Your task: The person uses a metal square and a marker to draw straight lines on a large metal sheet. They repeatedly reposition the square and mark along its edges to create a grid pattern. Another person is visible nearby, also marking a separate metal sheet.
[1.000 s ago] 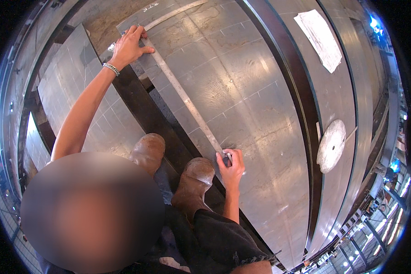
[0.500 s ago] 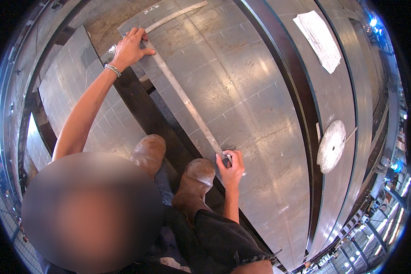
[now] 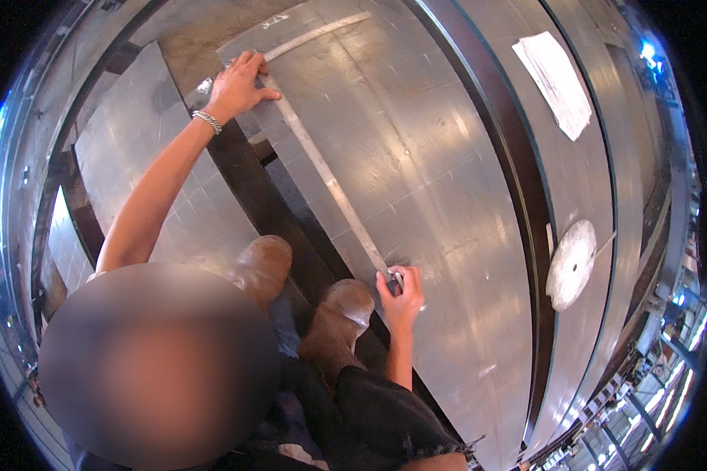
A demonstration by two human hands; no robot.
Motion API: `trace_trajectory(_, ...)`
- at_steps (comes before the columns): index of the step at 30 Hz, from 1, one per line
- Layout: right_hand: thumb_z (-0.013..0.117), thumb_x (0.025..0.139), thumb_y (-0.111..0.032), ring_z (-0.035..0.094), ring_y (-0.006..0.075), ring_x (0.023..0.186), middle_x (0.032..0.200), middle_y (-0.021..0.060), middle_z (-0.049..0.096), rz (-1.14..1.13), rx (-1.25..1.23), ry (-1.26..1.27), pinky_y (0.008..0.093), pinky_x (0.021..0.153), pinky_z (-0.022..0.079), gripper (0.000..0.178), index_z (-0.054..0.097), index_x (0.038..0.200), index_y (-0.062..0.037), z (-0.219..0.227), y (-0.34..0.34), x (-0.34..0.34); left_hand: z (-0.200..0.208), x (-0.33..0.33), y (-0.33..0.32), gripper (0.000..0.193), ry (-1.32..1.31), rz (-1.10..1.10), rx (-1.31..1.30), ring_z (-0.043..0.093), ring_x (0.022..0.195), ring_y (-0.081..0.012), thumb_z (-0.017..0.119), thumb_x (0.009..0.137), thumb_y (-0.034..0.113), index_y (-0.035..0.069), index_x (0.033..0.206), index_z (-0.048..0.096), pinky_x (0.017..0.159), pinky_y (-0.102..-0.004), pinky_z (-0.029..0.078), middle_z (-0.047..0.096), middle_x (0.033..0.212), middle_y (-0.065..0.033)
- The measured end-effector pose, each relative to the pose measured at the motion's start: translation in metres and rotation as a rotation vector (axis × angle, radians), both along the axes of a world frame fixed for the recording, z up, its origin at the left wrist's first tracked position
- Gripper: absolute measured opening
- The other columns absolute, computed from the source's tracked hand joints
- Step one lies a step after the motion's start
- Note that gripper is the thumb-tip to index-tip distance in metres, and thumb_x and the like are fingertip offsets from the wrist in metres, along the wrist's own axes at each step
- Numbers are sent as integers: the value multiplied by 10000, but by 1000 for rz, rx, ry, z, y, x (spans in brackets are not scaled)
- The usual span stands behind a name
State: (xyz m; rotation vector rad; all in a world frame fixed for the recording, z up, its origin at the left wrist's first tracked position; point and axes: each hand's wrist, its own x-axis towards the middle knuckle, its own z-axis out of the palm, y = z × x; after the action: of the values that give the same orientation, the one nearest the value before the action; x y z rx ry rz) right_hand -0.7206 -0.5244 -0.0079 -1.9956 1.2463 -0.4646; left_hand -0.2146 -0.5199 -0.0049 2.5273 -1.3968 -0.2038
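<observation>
An L-shaped metal framing square (image 3: 320, 163) lies flat on a large grey steel plate (image 3: 456, 196) marked with thin pale lines. My left hand (image 3: 239, 85) is at the corner of the square, fingers over the metal and thumb stretched along the inner side. A chain bracelet (image 3: 206, 121) circles that wrist. By the near end of the long leg, my right hand (image 3: 401, 297) is closed in a pinch at the plate's edge. Something small and pale shows between its fingers, but its kind cannot be made out.
My boots (image 3: 339, 306) stand beside the plate's near edge, by a dark gap (image 3: 298, 228). Another steel plate (image 3: 133, 118) lies at left. To the right, a dark beam (image 3: 518, 157) runs lengthwise; beyond it lie white papers (image 3: 554, 86) and a round pale disc (image 3: 571, 265).
The whole view has shifted slightly, so everything sits a little lower and to the right. Both hands keep their places at the two ends of the square's long leg.
</observation>
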Motion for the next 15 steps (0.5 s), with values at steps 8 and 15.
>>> trace_trajectory(8, 832, 809, -97, 559, 154, 683, 887, 46, 575, 5, 27, 12, 276, 514, 435, 224, 650, 933, -52, 5, 2, 0, 3, -5, -5, 606, -5, 16, 39, 614, 1159, -310, 899, 675, 459, 123, 1093, 617, 920, -503, 517, 607, 1144, -51)
trace_trajectory(15, 831, 815, -106, 580, 169, 699, 885, 56, 574, 37, 22, 22, 296, 526, 459, 229, 647, 940, -49, 6, -1, 0, 6, -4, -6, 618, 30, 31, 67, 593, 1187, -309, 899, 667, 475, 144, 1104, 612, 950, -524, 485, 584, 1174, -48)
